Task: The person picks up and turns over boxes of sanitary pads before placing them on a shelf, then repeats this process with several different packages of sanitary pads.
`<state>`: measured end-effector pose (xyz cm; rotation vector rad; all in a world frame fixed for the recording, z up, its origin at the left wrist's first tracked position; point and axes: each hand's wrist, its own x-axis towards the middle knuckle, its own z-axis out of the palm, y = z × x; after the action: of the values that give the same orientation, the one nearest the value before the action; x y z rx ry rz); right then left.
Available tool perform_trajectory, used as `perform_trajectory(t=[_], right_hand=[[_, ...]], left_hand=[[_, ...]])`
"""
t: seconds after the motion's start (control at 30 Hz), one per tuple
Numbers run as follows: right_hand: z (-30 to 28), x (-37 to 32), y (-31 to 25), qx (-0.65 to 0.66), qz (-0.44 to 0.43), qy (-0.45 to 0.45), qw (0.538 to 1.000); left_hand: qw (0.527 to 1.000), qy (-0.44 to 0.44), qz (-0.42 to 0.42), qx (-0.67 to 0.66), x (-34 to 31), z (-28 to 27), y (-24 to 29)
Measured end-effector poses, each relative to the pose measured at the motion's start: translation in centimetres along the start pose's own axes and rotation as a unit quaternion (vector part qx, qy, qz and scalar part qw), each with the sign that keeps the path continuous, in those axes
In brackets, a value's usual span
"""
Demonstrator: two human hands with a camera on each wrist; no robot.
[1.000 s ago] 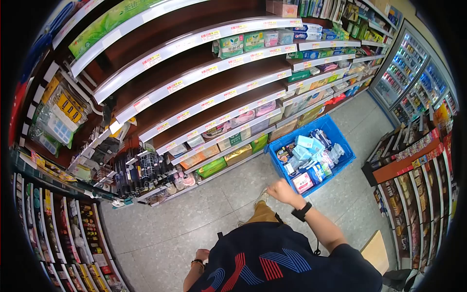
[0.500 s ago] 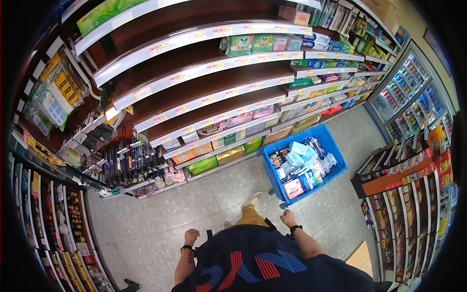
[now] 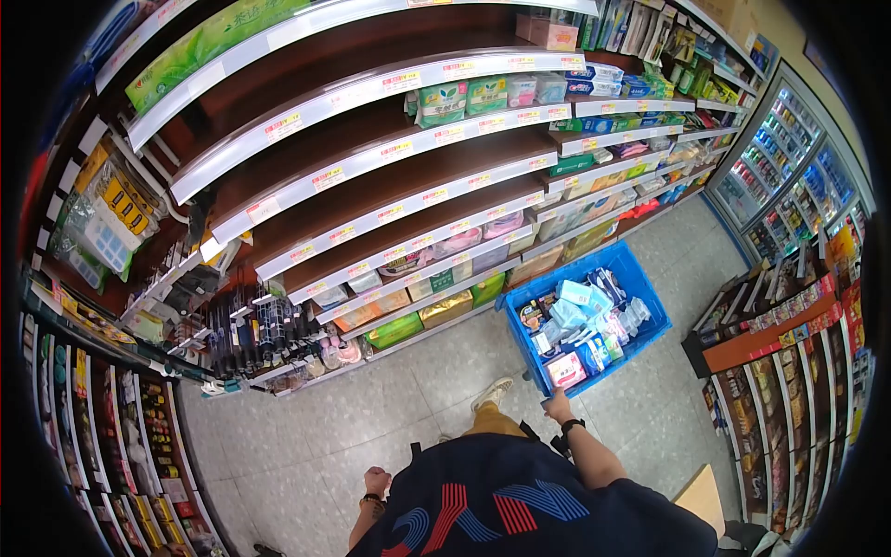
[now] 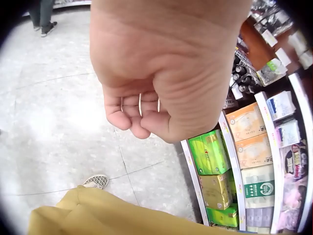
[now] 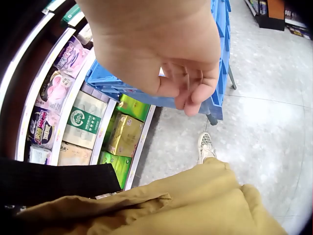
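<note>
My left hand (image 3: 377, 481) hangs beside my body, its fingers loosely curled with nothing in them. The left wrist view shows that hand (image 4: 156, 88) above the floor, near the lower shelves. My right hand (image 3: 557, 407) is just in front of the near corner of a blue plastic crate (image 3: 522, 351). In the right wrist view this hand (image 5: 166, 68) has its fingers loosely bent and overlaps the crate's side, with no item in it. Inside the crate lie a pink-and-white pack (image 3: 566, 369), light blue packs (image 3: 575, 293) and several other packaged goods.
Long shelving (image 3: 408, 195) runs along the far side, with packs on some tiers and bare stretches on others. Snack racks (image 3: 780, 408) stand at the right, drinks fridges (image 3: 789, 167) behind. Another rack (image 3: 111, 427) is at the left. Another person's legs (image 4: 44, 14) show behind.
My right hand has come down from its raised position in front of the crate, then forward to the crate's near corner. The left hand has shifted slightly at my side.
</note>
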<state>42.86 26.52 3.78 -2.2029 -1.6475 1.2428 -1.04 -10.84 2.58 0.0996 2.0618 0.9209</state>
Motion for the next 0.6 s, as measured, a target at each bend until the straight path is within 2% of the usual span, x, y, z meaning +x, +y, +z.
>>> perform_trajectory(t=[0.03,0.1,0.23,0.37,0.4,0.43,0.53,0.6], right_hand=[[0.0,0.1,0.1,0.001,-0.001,0.001,1.000],[-0.1,0.2,0.4,0.089,0.052,-0.076,0.992],[-0.3,0.2,0.9,0.163,0.061,-0.092,0.980],[0.0,-0.2,2.4,0.232,0.061,-0.084,0.967],[0.3,-0.3,3.6,0.107,-0.035,-0.035,0.993],[0.8,-0.2,4.9,-0.021,-0.129,0.015,0.991],[1.4,0.5,6.4,0.030,-0.095,0.026,0.995],[1.1,-0.1,6.3,0.034,-0.065,0.026,0.997]], left_hand=[[1.000,0.004,-0.003,-0.004,0.3,0.3,0.1],[1.000,-0.013,-0.001,-0.013,1.8,0.7,0.8],[0.997,-0.059,-0.007,-0.045,3.7,1.2,3.4],[0.997,-0.066,-0.002,-0.045,5.3,1.5,6.0],[0.998,-0.046,0.016,-0.028,5.7,1.6,6.4],[0.998,-0.048,0.019,-0.026,5.8,1.6,6.8],[0.999,-0.033,0.010,-0.018,5.4,1.4,8.0],[0.999,-0.018,0.045,0.020,4.5,1.4,8.0]])
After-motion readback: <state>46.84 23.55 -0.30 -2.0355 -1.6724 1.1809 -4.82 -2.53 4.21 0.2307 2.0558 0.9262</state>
